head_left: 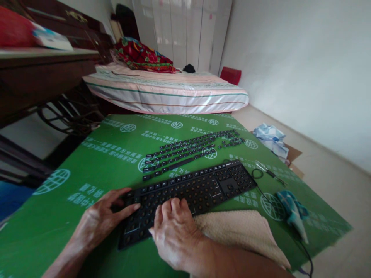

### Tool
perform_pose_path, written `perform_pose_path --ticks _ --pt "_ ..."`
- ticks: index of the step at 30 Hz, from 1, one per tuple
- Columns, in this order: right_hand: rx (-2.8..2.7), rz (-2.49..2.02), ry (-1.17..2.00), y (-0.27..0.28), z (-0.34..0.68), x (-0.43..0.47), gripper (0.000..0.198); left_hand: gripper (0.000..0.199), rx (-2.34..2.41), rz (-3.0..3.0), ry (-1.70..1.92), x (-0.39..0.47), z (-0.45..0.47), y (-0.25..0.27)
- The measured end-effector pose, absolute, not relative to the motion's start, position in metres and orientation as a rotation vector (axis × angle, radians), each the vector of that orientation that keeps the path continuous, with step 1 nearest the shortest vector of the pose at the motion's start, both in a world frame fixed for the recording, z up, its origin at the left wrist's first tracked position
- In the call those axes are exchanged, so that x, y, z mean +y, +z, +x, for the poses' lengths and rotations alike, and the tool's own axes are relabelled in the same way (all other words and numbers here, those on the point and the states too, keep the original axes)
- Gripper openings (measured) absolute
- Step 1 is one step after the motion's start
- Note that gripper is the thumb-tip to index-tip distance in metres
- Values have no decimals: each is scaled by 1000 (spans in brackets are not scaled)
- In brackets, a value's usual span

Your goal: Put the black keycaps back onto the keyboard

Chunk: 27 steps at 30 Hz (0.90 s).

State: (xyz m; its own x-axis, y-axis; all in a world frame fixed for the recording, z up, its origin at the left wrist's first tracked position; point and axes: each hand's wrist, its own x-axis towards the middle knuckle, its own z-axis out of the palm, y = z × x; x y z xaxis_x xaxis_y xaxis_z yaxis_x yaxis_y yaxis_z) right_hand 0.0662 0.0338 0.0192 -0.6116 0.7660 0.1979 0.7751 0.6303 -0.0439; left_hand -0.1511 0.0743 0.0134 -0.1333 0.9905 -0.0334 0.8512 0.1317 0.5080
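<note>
A black keyboard (228, 185) lies at a slant on the green table, most of its keycaps off and small round brown-looking key seats showing. Its top row of keys is in place. My left hand (100, 216) grips the keyboard's left end, thumb on its face and forefinger at the upper edge. Over the left-middle part, my right hand (176, 227) rests with fingers bent and pressed together, fingertips down on the keyboard. What it holds, if anything, is hidden beneath. Loose keycaps (182, 160) are laid out in rows beyond the keyboard.
A beige cloth (240, 227) lies by my right forearm. To the right are a thin black-handled tool (271, 173), the cable (263, 193) and a crumpled teal cloth (292, 210). A bed (174, 92) stands past the far edge of the green table (95, 158).
</note>
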Motion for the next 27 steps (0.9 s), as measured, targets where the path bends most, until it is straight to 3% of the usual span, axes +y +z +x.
perform_pose_path --ticks 27 --pt "-2665 -1288 -72 26 66 40 37 72 2042 1820 556 75 -154 8"
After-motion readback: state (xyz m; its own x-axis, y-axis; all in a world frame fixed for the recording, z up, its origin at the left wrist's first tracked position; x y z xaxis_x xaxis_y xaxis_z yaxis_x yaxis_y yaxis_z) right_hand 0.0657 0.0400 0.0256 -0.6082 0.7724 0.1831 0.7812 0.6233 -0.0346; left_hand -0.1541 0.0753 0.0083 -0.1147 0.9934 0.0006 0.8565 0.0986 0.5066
